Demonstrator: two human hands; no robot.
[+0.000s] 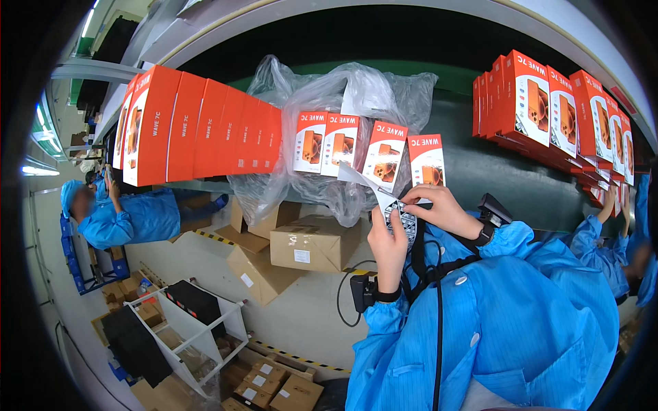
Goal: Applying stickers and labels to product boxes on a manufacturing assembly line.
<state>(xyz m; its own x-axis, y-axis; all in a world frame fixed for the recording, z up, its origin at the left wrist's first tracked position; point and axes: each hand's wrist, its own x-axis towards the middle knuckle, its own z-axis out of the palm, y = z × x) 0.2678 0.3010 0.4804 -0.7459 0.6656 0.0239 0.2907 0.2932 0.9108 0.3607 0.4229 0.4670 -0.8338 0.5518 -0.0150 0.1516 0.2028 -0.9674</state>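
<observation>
My left hand (389, 248) is closed on a sheet of stickers (395, 209), white with a dark printed pattern, thumb on top and fingers underneath. My right hand (444, 209) pinches the sheet's right edge; whether a single sticker is between those fingertips I cannot make out. The sheet's far end is curled up, its plain white side showing. Just beyond my hands, several red-and-white phone boxes lie in a row; the nearest phone box (426, 159) is close above my right fingers. A crumpled clear plastic bag (273, 179) spreads under and around these boxes.
A long row of red boxes (185, 130) stands on the dark green bench (458, 130) at left; more stacked boxes (524, 103) stand at right. Cardboard cartons (312, 243) and a white rack (199, 339) are below. Co-workers in blue stand left (127, 216) and right (595, 243).
</observation>
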